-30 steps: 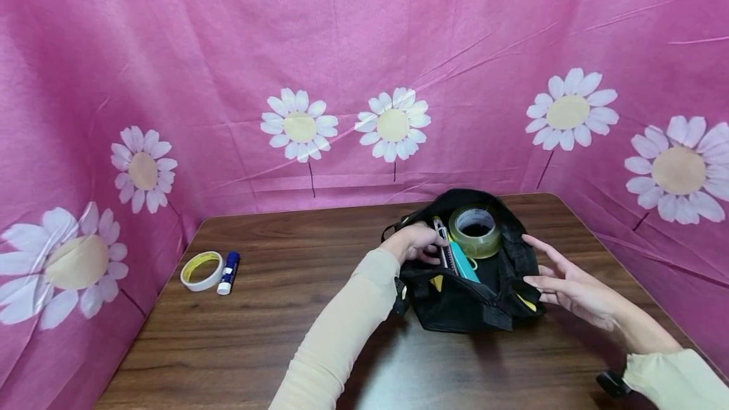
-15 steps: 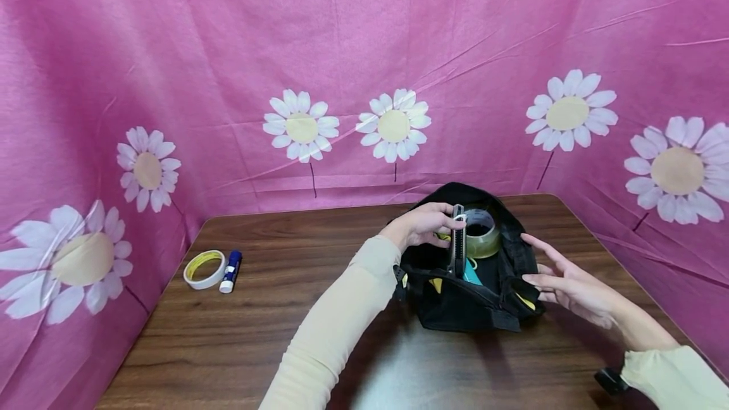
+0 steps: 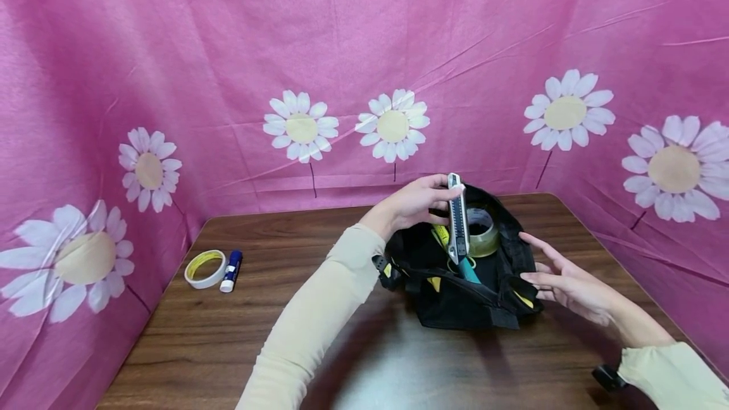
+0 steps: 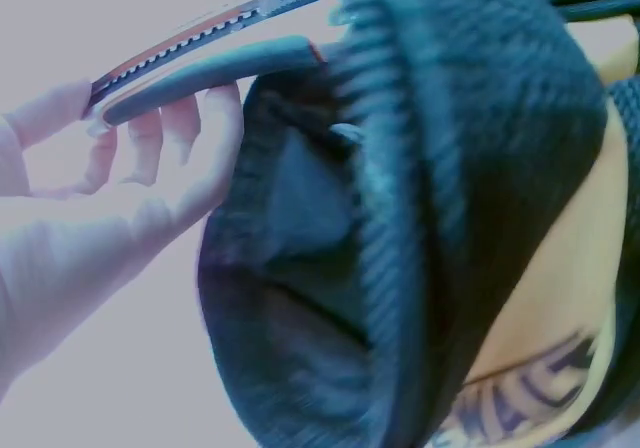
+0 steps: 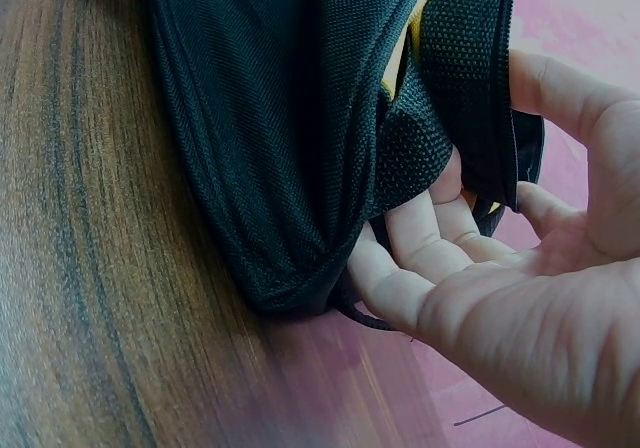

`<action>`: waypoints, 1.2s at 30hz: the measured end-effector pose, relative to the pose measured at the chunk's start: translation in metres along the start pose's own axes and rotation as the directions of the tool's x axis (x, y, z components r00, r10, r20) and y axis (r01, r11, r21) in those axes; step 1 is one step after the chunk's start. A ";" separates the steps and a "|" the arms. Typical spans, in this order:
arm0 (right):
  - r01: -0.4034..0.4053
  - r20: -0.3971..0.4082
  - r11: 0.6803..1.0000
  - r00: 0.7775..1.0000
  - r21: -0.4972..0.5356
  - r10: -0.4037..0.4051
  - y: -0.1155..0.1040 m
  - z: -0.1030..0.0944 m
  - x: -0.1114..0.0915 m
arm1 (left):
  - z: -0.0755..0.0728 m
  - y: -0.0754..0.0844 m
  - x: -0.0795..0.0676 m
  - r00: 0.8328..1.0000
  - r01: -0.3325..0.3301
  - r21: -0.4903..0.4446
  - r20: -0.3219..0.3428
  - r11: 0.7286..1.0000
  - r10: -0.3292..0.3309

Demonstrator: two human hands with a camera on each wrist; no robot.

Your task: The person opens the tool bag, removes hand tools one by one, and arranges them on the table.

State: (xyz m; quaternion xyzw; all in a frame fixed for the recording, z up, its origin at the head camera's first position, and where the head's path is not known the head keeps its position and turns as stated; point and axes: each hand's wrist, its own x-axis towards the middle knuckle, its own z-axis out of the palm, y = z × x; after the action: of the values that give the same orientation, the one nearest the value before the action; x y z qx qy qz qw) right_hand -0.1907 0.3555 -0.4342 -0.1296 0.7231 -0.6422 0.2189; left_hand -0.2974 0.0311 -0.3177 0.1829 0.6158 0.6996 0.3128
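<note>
My left hand (image 3: 412,203) pinched the utility knife (image 3: 458,223) near upright at the mouth of the black bag (image 3: 461,309), beside 1 tape roll (image 3: 485,243). My right hand (image 3: 583,293) gripped the bag's right end. 1 glue stick (image 3: 231,271) lay well apart.

Utility knife (image 3: 458,223): slender, grey body with a toothed dark slot along its length; pinched near the upper end by the left hand (image 3: 409,204), it stands almost upright, its top leaning slightly left, its lower end at the mouth of the black fabric bag (image 3: 458,309). The bag, zipper-edged and unfastened, stands to the right, mouth upward; yellow areas, one with partly legible dark lettering, show at its sides. The right hand (image 3: 578,290) holds its right side.
</note>
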 end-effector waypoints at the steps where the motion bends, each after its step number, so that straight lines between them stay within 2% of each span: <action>1: -0.001 0.001 1.000 1.000 0.001 0.001 0.000 0.000 0.000 | -0.002 0.003 -0.004 1.000 -0.016 -0.006 -0.003 1.000 0.016; 10: 0.021 0.024 1.000 0.999 0.018 -0.021 -0.002 -0.004 -0.002 | -0.026 0.024 -0.046 0.989 -0.130 -0.050 -0.082 0.990 0.126; 13: 0.029 0.021 0.999 0.999 0.014 -0.030 -0.003 -0.005 -0.004 | -0.035 0.024 -0.059 0.980 -0.168 -0.063 -0.120 0.984 0.160; 17: 0.016 0.007 1.000 1.000 0.011 -0.016 -0.004 -0.005 -0.004 | -0.051 0.018 -0.080 0.967 -0.207 -0.031 -0.155 0.978 0.200; 21: -0.014 0.010 1.000 1.000 0.013 0.014 -0.002 -0.001 0.000 | -0.071 0.006 -0.110 0.957 -0.215 0.007 -0.201 0.977 0.212; 25: -0.014 0.009 1.000 1.000 0.022 0.014 -0.001 0.001 0.000 | -0.089 -0.014 -0.141 0.942 -0.214 -0.051 -0.274 0.975 0.193; 28: 0.002 0.006 1.000 1.000 0.025 -0.003 -0.001 0.000 0.000 | -0.105 -0.035 -0.161 0.929 -0.201 -0.151 -0.343 0.968 0.139; 31: 0.012 0.018 0.999 1.000 0.031 -0.012 -0.003 -0.001 0.000 | -0.126 -0.058 -0.184 0.916 -0.163 -0.236 -0.397 0.958 0.058; 34: 0.015 0.030 0.999 0.999 0.041 -0.016 -0.003 0.000 0.000 | -0.147 -0.078 -0.207 0.904 -0.122 -0.253 -0.427 0.960 0.002; 36: 0.023 0.037 0.998 0.999 0.053 -0.025 -0.002 0.001 -0.001 | -0.161 -0.086 -0.220 0.897 -0.093 -0.219 -0.441 0.971 -0.014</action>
State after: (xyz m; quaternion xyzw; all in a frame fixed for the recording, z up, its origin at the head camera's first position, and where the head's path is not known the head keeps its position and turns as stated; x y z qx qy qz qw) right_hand -0.1898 0.3551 -0.4321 -0.1444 0.7002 -0.6610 0.2281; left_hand -0.2203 -0.2311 -0.4017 -0.0053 0.5796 0.7968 0.1709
